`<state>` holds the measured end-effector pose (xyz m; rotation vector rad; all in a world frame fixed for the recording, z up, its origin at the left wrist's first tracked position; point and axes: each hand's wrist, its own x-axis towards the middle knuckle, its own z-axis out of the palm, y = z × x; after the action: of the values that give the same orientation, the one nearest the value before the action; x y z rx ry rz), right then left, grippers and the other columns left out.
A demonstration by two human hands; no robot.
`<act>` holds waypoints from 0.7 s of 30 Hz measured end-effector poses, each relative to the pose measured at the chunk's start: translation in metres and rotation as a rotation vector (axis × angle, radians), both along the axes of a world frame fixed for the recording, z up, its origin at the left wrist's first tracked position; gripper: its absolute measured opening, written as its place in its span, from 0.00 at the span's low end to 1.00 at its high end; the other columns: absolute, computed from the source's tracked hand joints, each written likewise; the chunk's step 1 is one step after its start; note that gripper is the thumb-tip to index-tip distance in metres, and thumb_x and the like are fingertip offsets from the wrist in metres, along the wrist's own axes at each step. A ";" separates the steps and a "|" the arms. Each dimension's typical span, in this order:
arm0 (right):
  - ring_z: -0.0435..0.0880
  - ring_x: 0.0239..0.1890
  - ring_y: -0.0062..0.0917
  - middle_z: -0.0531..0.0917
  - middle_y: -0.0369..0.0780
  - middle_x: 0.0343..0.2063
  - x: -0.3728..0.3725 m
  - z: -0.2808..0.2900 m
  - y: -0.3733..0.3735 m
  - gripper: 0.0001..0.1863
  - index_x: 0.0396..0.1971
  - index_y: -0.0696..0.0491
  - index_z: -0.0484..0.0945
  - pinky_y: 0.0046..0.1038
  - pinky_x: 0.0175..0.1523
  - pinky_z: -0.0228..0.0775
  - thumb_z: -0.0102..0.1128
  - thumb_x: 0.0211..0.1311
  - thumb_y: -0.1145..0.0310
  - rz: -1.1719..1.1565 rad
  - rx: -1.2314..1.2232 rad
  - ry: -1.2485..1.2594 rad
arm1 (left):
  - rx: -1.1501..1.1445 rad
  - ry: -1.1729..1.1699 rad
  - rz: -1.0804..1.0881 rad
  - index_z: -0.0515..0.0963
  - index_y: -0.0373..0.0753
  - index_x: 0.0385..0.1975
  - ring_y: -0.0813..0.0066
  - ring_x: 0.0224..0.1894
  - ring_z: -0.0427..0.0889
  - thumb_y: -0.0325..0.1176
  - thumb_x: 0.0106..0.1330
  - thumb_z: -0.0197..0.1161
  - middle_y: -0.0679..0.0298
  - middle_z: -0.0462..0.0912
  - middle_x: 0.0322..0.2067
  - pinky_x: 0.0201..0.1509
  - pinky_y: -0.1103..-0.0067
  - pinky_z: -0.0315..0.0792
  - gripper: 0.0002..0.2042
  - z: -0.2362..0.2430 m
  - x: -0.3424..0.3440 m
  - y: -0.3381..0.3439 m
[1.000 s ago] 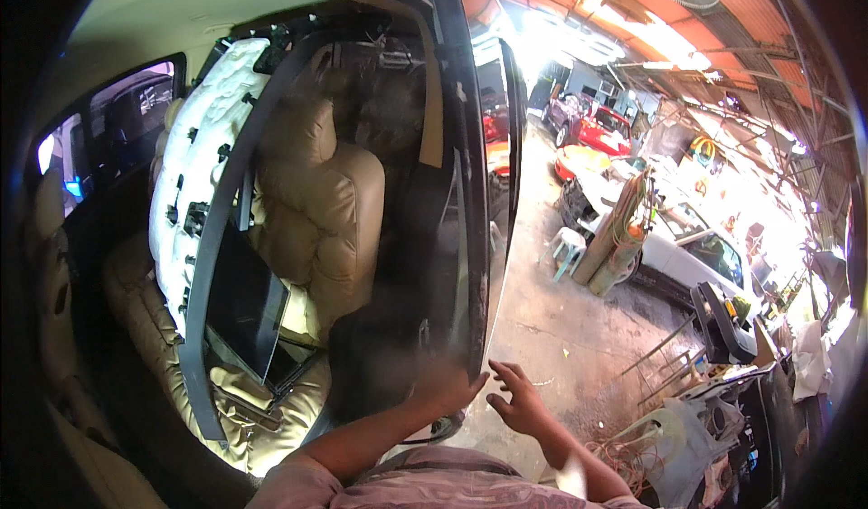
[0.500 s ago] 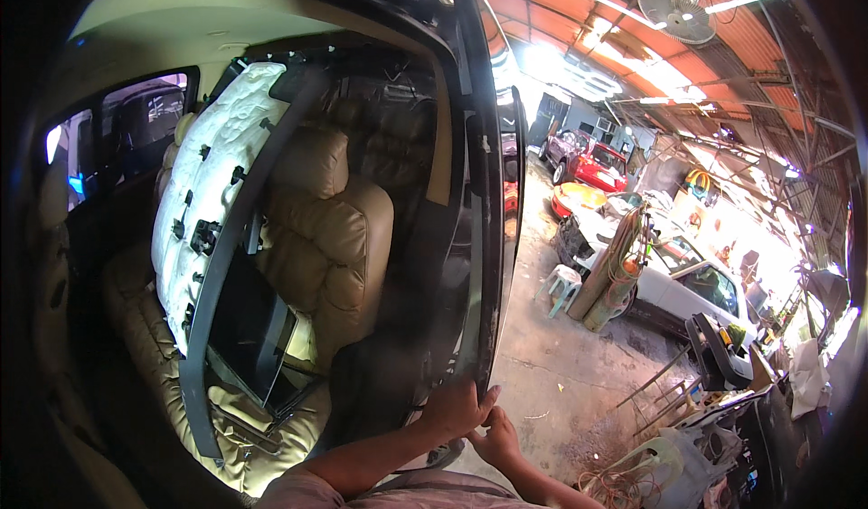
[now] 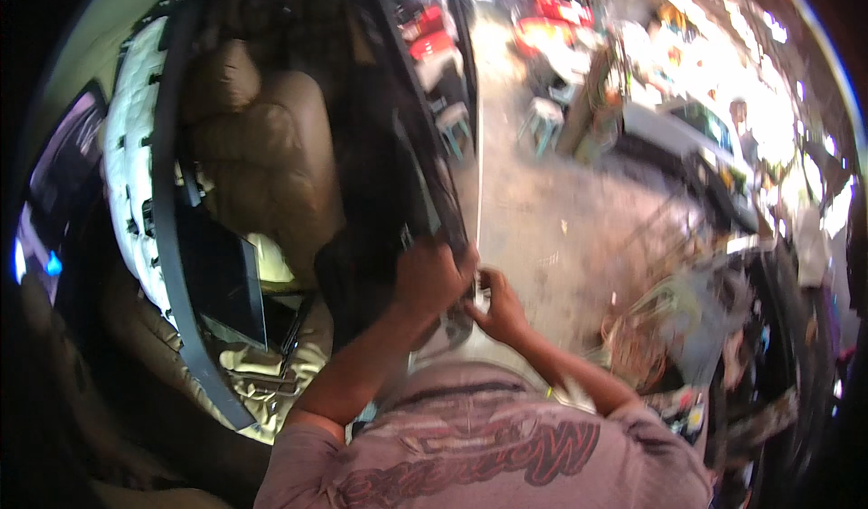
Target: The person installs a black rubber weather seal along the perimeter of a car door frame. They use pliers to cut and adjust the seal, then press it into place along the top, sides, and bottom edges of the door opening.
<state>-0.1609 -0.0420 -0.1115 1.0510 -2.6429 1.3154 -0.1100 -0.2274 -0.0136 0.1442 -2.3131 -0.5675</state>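
My left hand (image 3: pixel 434 277) is closed on the black edge (image 3: pixel 449 211) of a vehicle's door or door opening, near its lower end. Just right of it, my right hand (image 3: pixel 499 306) curls with thumb and fingers close to the same edge. Whatever lies between its fingertips is too small and blurred to name. Inside the vehicle, a tan padded seat (image 3: pixel 271 143) stands behind a long dark trim panel (image 3: pixel 172 238) with white padding (image 3: pixel 131 156). A flat dark glassy panel (image 3: pixel 226 283) leans by the seat.
To the right is a concrete floor (image 3: pixel 542 229) with a white stool (image 3: pixel 541 120) and gas cylinders (image 3: pixel 592 102). Beyond stands a white car (image 3: pixel 669 125). Coiled hoses (image 3: pixel 637 342) and dark car parts (image 3: pixel 768 319) lie at the lower right. Red vehicles are at the back.
My view has tilted down, so my hands and shirt appear higher in it. Both hands stay at the door edge, and my right fingers look a little more apart.
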 end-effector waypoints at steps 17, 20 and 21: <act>0.81 0.63 0.52 0.74 0.52 0.62 0.046 -0.010 -0.007 0.38 0.71 0.50 0.68 0.46 0.67 0.75 0.75 0.64 0.64 -0.191 -0.142 -0.182 | 0.020 -0.241 -0.322 0.87 0.32 0.34 0.42 0.36 0.91 0.44 0.70 0.74 0.48 0.90 0.29 0.44 0.59 0.84 0.17 0.014 0.001 -0.026; 0.82 0.62 0.49 0.73 0.51 0.63 0.067 -0.016 -0.009 0.41 0.74 0.49 0.67 0.44 0.67 0.77 0.76 0.63 0.65 -0.246 -0.175 -0.148 | 0.040 -0.261 -0.341 0.88 0.31 0.36 0.43 0.37 0.92 0.45 0.69 0.74 0.46 0.91 0.31 0.45 0.60 0.83 0.18 0.020 0.001 -0.024; 0.82 0.62 0.49 0.73 0.51 0.63 0.073 -0.016 -0.010 0.42 0.75 0.48 0.67 0.44 0.67 0.77 0.76 0.63 0.65 -0.254 -0.186 -0.153 | 0.064 -0.305 -0.331 0.88 0.30 0.35 0.43 0.37 0.92 0.45 0.69 0.74 0.46 0.91 0.31 0.45 0.60 0.83 0.19 0.017 0.002 -0.027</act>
<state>-0.0875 -0.0518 -0.1273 0.5921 -2.5818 1.5989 -0.1085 -0.2540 0.0039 -0.1355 -2.6371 -0.8342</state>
